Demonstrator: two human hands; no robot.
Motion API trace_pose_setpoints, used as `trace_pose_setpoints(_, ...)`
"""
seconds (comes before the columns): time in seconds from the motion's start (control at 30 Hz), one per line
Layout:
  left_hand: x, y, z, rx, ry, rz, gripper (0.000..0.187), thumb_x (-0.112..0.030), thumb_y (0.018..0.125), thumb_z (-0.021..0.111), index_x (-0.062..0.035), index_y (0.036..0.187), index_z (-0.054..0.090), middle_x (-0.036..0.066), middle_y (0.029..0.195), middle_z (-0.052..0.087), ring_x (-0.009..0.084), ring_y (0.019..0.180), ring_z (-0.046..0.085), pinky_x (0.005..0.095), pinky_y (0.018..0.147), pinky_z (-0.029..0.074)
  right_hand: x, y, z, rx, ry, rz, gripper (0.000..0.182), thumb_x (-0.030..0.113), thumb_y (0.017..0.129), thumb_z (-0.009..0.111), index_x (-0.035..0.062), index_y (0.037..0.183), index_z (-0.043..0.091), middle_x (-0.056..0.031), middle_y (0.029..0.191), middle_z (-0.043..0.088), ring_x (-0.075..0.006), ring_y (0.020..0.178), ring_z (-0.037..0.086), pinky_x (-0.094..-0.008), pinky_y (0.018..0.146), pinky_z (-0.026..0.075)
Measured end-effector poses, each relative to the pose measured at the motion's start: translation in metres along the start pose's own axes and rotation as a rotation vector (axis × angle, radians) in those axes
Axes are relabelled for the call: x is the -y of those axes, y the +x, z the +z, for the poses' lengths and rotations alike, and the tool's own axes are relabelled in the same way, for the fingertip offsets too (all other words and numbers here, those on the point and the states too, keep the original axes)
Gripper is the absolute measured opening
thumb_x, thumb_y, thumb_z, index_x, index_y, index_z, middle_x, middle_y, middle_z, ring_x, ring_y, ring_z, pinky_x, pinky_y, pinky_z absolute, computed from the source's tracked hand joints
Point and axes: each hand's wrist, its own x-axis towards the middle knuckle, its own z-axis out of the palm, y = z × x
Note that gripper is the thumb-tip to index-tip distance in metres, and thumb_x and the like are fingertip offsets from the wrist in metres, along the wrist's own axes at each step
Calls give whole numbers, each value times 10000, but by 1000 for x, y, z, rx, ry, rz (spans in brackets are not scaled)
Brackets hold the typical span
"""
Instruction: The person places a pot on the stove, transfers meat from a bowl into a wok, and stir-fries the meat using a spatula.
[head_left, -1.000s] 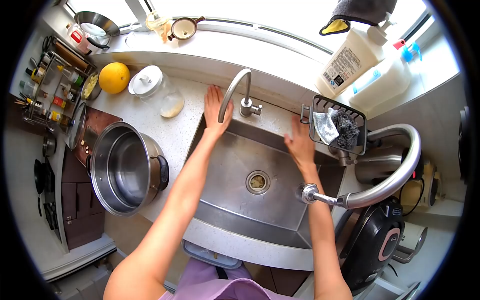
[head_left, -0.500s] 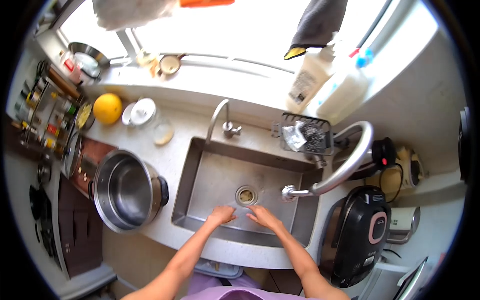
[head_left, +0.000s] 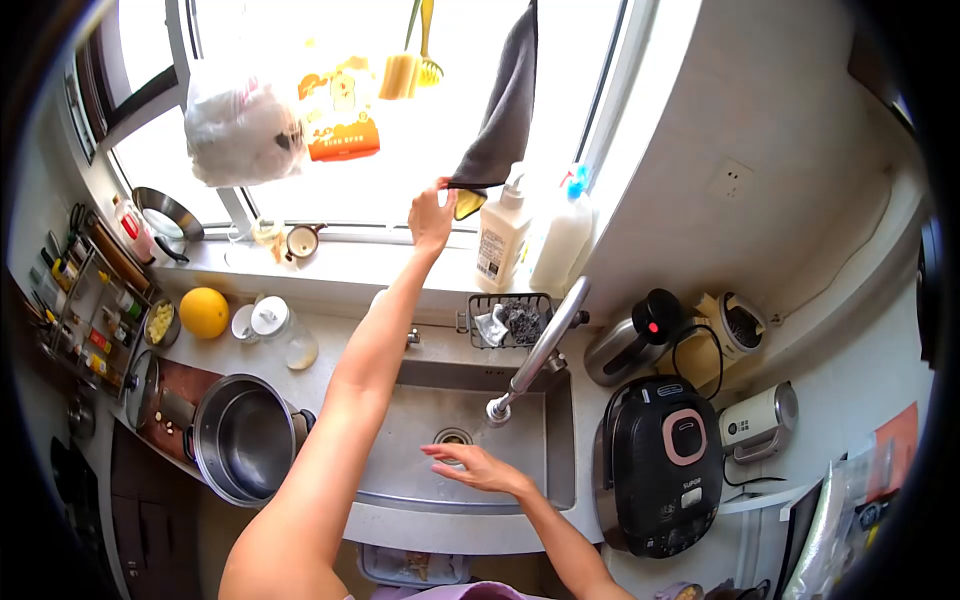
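Note:
My left hand (head_left: 431, 217) is raised to the window, its fingers pinching the lower corner of a dark grey cloth (head_left: 497, 120) with a yellow underside. The cloth hangs down beside a white pump bottle (head_left: 503, 235). My right hand (head_left: 480, 467) hovers over the steel sink (head_left: 530, 455) near the drain, fingers spread and holding nothing. A curved metal faucet (head_left: 545, 345) stands on the right of the sink. My left forearm hides most of the smaller tap.
A large steel pot (head_left: 243, 440) stands left of the sink, with glass jars (head_left: 270, 317) and an orange fruit (head_left: 204, 313) behind it. A black rice cooker (head_left: 660, 465) is on the right. A wire rack (head_left: 510, 320) holds a scrubber.
My left hand has gone up from the sink to the hanging cloth and taken hold of its corner. My right hand stays over the sink, fingers now spread. The view has tilted up and right.

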Motion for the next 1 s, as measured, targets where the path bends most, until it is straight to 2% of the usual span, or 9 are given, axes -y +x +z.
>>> trace_pose_setpoints(0.17, -25, -3, -68, -102, -13, 76, 169, -189, 784, 633, -82, 912, 608, 80, 780, 655, 235, 700, 633, 326, 603, 466, 87, 49, -50, -520, 342, -264, 350, 104, 888, 478, -31, 1210, 449, -107, 1139, 538, -156, 1068, 503, -276, 891, 413)
trace_pose_setpoints(0.3, -45, 2, -114, 40, -140, 355, 210, -218, 663, 741, -33, 696, 648, 71, 671, 600, 188, 593, 567, 295, 549, 441, 134, 113, -107, -901, 167, -462, 321, 89, 887, 455, -44, 1178, 478, -113, 1101, 566, -159, 1049, 510, -263, 908, 384)
trace_pose_setpoints(0.47, -94, 2, -162, 30, -174, 450, 172, -168, 658, 742, -35, 747, 678, 83, 688, 586, 164, 618, 550, 276, 560, 436, 132, 177, -158, -820, 210, -476, 340, 80, 858, 468, -17, 1184, 484, -87, 1136, 551, -157, 1023, 515, -262, 928, 352)
trace_pose_setpoints(0.57, -114, 4, -181, -87, -122, 572, 177, -195, 677, 734, -42, 748, 681, 67, 691, 601, 165, 614, 547, 271, 565, 442, 135, 170, -159, -749, 536, -343, 519, 132, 875, 460, 30, 1328, 228, -119, 1069, 532, -180, 936, 563, -296, 798, 505)
trace_pose_setpoints(0.6, -122, 3, -188, -34, -158, 524, 186, -218, 697, 723, -44, 749, 680, 59, 699, 612, 146, 617, 552, 260, 571, 441, 137, 168, -158, -744, 629, -358, 589, 202, 883, 481, 52, 1338, 137, -138, 1029, 532, -199, 867, 592, -322, 724, 555)
trace_pose_setpoints(0.7, -132, 6, -197, 372, -660, 177, 230, -277, 764, 681, -46, 765, 671, 29, 738, 636, 78, 662, 563, 219, 598, 439, 172, 143, -160, -838, 284, -289, 489, 328, 905, 463, 32, 1271, 331, -134, 1017, 538, -166, 818, 593, -266, 678, 506)
trace_pose_setpoints(0.77, -123, 9, -188, 600, -1100, -38, 392, -397, 863, 526, -34, 979, 618, 36, 866, 633, 84, 789, 576, 216, 716, 459, 187, 149, -161, -1026, 65, -372, 450, 312, 910, 455, 23, 1244, 367, -136, 1070, 506, -207, 944, 572, -264, 698, 489)
trace_pose_setpoints(0.87, -142, -2, -171, 658, -1599, -230, 562, -476, 898, 356, -43, 1252, 400, 96, 1172, 501, 172, 1055, 488, 320, 926, 397, 208, 158, -166, -942, 394, -742, 436, 261, 916, 438, 91, 1303, 330, -120, 1251, 392, -211, 1110, 443, -295, 897, 386)
trace_pose_setpoints(1.0, -126, -2, -128, 514, -1589, -361, 294, -236, 945, 367, -38, 1123, 492, 57, 1103, 543, 145, 959, 550, 262, 830, 466, 213, 172, -184, -1015, 571, -685, 286, 211, 840, 596, 14, 1043, 553, -56, 977, 581, -135, 873, 541, -236, 756, 428)
